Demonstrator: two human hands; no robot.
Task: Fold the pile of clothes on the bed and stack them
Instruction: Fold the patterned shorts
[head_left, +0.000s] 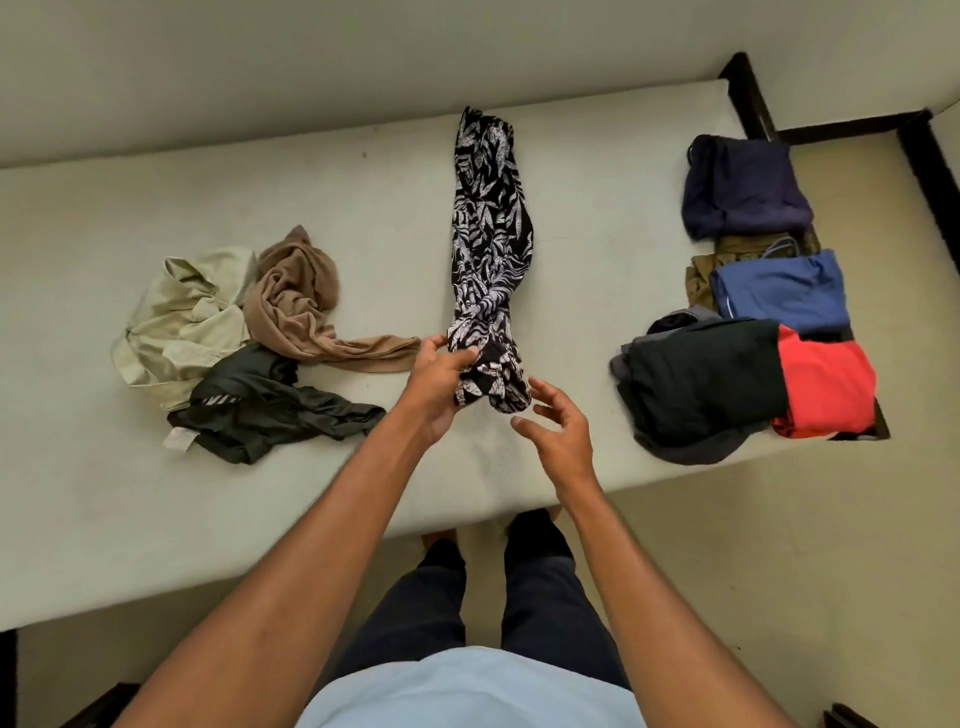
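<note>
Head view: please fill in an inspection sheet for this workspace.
Surface: off-white bare mattress, one small dark spot.
Job's things: black-and-white leaf-print garment lies lengthwise mid-bed; unfolded heap on the left: cream garment, tan knit garment, dark olive garment; folded on the right: navy piece, blue piece over khaki piece, black piece, red piece.
Clutter: nothing seen.
Grippers: left hand grips the leaf-print garment's near end; right hand open beside it.
Cables: nothing seen.
Surroundings: dark bed frame at the far right corner; beige floor.
</note>
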